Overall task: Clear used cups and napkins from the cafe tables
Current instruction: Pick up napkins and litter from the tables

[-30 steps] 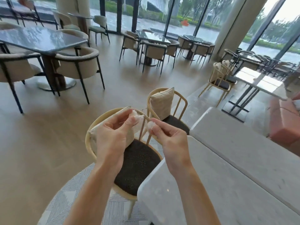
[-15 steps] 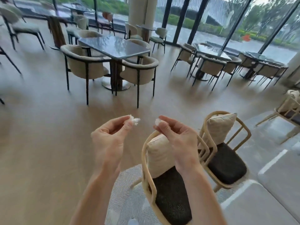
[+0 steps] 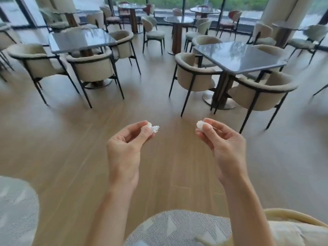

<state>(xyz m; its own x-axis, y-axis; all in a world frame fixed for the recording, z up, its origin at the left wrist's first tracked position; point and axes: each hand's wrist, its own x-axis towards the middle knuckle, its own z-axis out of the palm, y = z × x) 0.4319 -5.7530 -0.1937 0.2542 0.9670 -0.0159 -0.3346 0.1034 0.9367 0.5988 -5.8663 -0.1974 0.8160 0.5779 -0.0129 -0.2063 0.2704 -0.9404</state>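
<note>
— So, starting at the left, what does the left hand (image 3: pixel 124 148) have?

— A small white napkin scrap (image 3: pixel 154 129), crumpled, with a frayed, torn edge sticking out toward the middle. The grip is a narrow pinch: thumb and forefinger tips closed on the scrap, the other fingers loosely curled behind.

— And the right hand (image 3: pixel 225 144)?

— Much the same. It pinches a second napkin wad (image 3: pixel 199 124), white and rounder, more tightly balled, only its end showing past the thumb. Both pieces are held up in the air in front of the person, well apart from each other, over the wooden floor (image 3: pixel 71 148).

— What about the surfaces?

— To the left stands a square grey surface (image 3: pixel 79 39) with a glossy top, ringed by cream armchairs (image 3: pixel 92 68) on thin dark legs. To the right is another grey surface (image 3: pixel 239 55) on a dark pedestal with a round metal foot, with the same chairs round it. Smaller round surfaces (image 3: pixel 178 19) stand farther back.

— And the room?

— Tall windows along the far wall with greenery outside, and pale columns (image 3: pixel 280 13). A grey patterned rug (image 3: pixel 177 228) lies at the bottom edge, with a cream cushion (image 3: pixel 298 233) at the lower right corner. The view is somewhat blurred.
</note>
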